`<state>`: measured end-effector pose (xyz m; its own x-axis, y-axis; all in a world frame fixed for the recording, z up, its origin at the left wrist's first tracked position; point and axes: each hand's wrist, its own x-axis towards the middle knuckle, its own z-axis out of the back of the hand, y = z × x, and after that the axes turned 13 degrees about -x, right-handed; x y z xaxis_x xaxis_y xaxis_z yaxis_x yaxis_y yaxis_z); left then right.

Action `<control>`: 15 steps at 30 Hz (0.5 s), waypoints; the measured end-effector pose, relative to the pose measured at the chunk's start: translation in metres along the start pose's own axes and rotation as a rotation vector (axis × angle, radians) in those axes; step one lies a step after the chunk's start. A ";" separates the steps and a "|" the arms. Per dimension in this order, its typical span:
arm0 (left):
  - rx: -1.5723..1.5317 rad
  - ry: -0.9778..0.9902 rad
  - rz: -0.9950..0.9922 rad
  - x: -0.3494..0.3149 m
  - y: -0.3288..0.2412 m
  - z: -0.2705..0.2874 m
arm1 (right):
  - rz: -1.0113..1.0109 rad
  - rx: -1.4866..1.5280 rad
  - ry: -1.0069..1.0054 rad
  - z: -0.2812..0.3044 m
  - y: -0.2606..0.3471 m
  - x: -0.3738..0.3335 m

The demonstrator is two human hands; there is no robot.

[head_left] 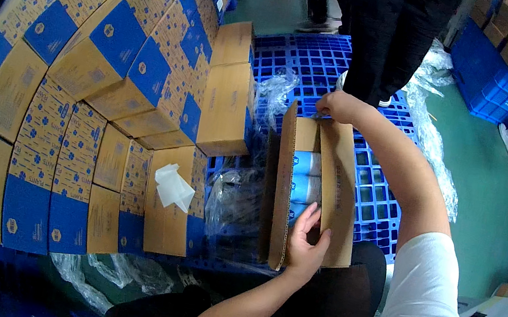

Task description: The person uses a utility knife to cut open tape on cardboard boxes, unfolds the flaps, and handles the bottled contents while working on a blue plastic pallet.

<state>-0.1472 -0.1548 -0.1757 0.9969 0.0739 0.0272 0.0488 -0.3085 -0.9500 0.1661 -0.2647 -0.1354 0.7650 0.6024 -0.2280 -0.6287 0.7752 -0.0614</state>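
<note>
An open cardboard carton (337, 193) sits in front of me with its side flaps raised. Inside it lie several blue-and-white packs (305, 184). At the carton's near end is my left hand (307, 244), its fingers stretched over the packs and its thumb apart, holding nothing that I can see. My right hand (342, 106) is at the far end, fingers curled in a pinch at the top edge of the far flap (308, 134). Its fingertips are partly hidden.
Stacked blue-and-brown cartons (140, 70) fill the left side. A crumpled white sheet (174, 186) rests on one. Under the carton is a blue plastic pallet (372, 179) with clear plastic wrap (276, 88). A person in dark trousers (382, 31) stands ahead; a blue crate (489, 74) is far right.
</note>
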 end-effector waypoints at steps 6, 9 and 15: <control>0.042 0.069 -0.150 -0.003 0.014 0.000 | 0.216 -0.582 -0.164 0.000 -0.030 -0.031; 0.114 0.131 -0.305 0.000 0.028 0.010 | 0.048 -0.469 -0.276 -0.010 -0.052 -0.061; 0.278 0.516 -0.517 0.003 0.008 -0.004 | -0.241 -0.048 -0.470 -0.009 -0.016 -0.075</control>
<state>-0.1438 -0.1612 -0.1819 0.7579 -0.3275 0.5642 0.5656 -0.1012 -0.8185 0.1177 -0.3240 -0.1261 0.8616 0.4371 0.2580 -0.4248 0.8992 -0.1050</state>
